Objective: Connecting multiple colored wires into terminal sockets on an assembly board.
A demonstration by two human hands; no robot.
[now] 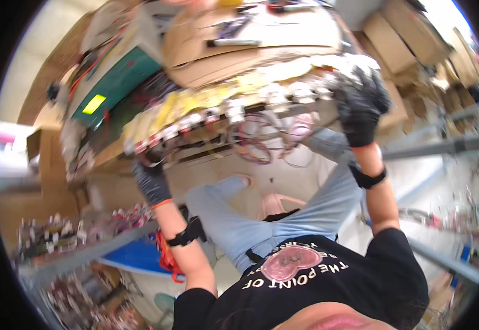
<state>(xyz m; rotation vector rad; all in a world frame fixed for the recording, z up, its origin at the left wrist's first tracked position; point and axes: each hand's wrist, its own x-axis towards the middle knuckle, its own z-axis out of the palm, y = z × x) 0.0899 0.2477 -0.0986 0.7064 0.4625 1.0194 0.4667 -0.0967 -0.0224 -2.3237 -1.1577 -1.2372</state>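
Observation:
A long row of white connectors point(277, 94) with yellow strips point(187, 103) runs along the front edge of the worktable, blurred by motion. Loops of thin wire point(253, 140) hang below it, reddish and purple. My left hand point(151, 181), in a black glove, is at the row's left end, its fingers mostly hidden or blurred there. At the right end is my right hand point(362, 104), also black-gloved, against a whitish part of the row. Motion smears its fingers, so their grip cannot be made out.
Behind the row lies a cardboard sheet point(195, 59) with a dark marker pen point(234, 42) on it. A green box-like unit with a lit yellow-green panel point(94, 104) stands at the left. Cardboard boxes point(396, 36) are at the far right. Metal rails point(443, 146) flank my legs, near cluttered shelves.

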